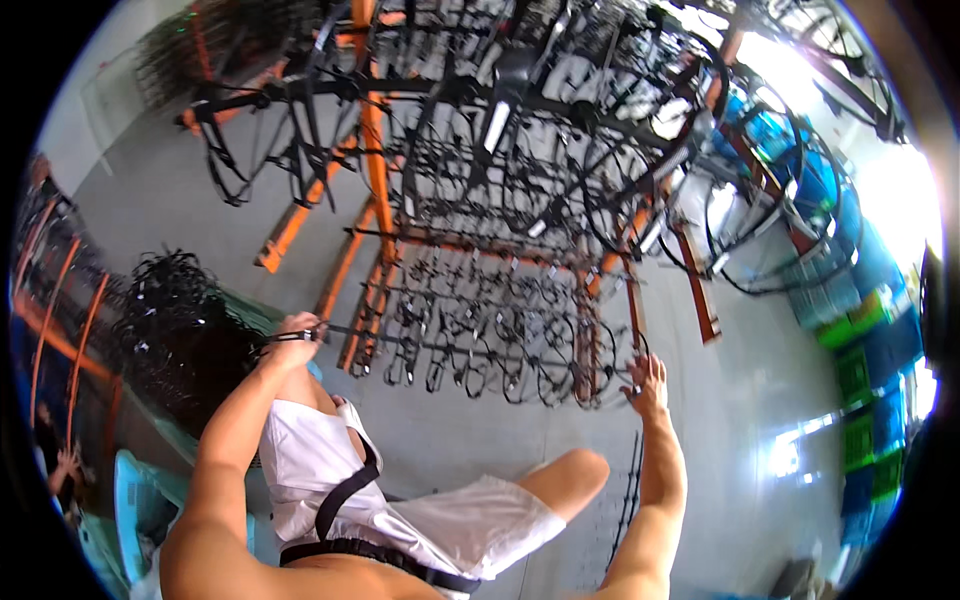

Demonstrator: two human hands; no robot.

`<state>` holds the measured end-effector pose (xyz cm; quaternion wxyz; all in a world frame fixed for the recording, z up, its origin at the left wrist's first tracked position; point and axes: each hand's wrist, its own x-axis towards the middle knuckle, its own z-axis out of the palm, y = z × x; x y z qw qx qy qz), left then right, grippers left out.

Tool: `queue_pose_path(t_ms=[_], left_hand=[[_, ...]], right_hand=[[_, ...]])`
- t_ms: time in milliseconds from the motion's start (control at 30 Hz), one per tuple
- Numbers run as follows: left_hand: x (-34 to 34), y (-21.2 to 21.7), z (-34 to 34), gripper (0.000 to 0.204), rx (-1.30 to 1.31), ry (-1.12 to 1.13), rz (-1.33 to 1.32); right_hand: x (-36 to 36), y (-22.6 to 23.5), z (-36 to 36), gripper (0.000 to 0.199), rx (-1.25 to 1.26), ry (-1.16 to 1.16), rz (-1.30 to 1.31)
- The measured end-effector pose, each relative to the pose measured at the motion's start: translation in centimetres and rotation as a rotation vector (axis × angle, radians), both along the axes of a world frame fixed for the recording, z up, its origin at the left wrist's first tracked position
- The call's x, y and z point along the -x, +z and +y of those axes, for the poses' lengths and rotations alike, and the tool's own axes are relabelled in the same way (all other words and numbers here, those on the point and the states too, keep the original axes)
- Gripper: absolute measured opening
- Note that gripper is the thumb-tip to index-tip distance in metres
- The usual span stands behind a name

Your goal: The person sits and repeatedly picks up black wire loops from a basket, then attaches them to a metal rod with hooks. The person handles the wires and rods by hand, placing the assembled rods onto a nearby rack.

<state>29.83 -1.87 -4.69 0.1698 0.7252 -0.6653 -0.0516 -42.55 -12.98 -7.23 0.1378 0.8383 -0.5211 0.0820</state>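
Observation:
My left hand (298, 338) is closed around the left end of a thin black rod (400, 341), with dark straps or loops at the wrist. Towards the rod's right end, my right hand (648, 384) has its fingers bent around it, partly hidden by their own angle. Several black looped pieces (508, 380), like cords or straps with small fittings, hang in a row from the rod. Both arms are stretched forward, and the rod is low in front of an orange metal rack (374, 150). Similar rows of black loops fill the rack behind it.
Larger black hoops (800, 190) stick out at the rack's upper right. On the left lies a heap of black cords (175, 320) beside a light-blue crate (135, 500). Blue and green crates (858, 385) are stacked along the right. Another person's hand (65, 465) shows at the far left.

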Motion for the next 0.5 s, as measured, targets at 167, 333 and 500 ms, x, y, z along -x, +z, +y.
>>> queue_pose_path(t_ms=[167, 333, 500], left_hand=[[3.7, 3.3, -2.3, 0.012, -0.064, -0.039, -0.19], [4.0, 4.1, -0.5, 0.011, 0.205, -0.148, -0.073], [5.3, 6.0, 3.3, 0.025, 0.274, -0.148, 0.112]], right_hand=[[0.6, 1.3, -2.6, 0.015, -0.146, -0.066, -0.284], [3.1, 6.1, 4.8, 0.016, 0.12, -0.109, -0.122], [3.9, 7.4, 11.5, 0.026, 0.006, -0.285, -0.058]])
